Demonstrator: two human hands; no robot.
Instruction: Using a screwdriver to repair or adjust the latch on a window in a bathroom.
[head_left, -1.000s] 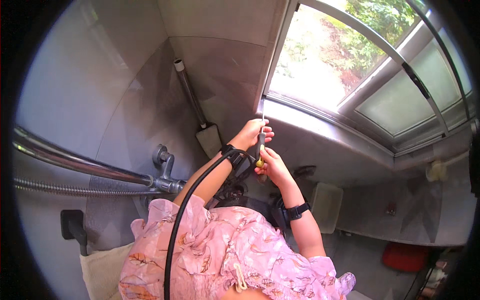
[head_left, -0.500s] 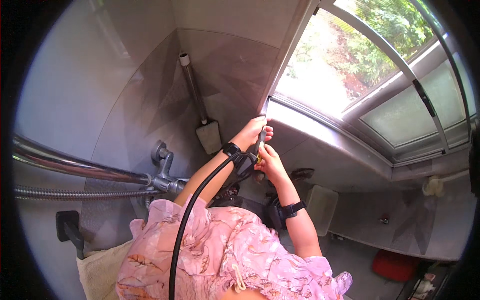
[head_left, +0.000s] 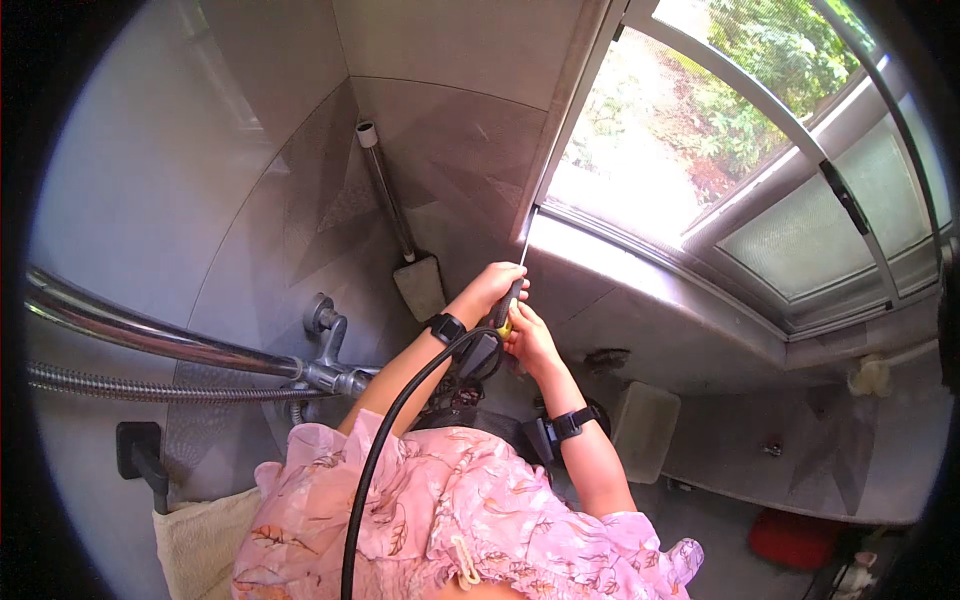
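1. the screwdriver [head_left: 507,303] is between the two hands, just below the window's lower left corner; its metal shaft runs up toward that corner, though whether the tip touches there i cannot tell; the dark, yellow-ended handle slants more to the lower left than a second ago, when it stood nearly straight up in view.
2. the left hand [head_left: 494,288] is the upper one, its fingers curled around the top of the handle; it sits lower than half a second ago and farther from the corner, so more bare shaft shows now.
3. the right hand [head_left: 530,341] is just below, fingers closed on the yellow end; it too has come down and a little leftward.
4. a dark band [head_left: 447,328] circles the left wrist, lower in view than before; another band [head_left: 573,423] is on the right forearm; a black cable [head_left: 379,450] arches from the lower edge to just beside the hands, as earlier.
5. the window [head_left: 690,140] fills the upper right, with leaves outside; its corner appears slightly lower than half a second ago, the view having shifted.
6. farther left, a stick with a pale flat head [head_left: 419,288] leans by the wall; the chrome tap [head_left: 330,372] is below it; both look unchanged.
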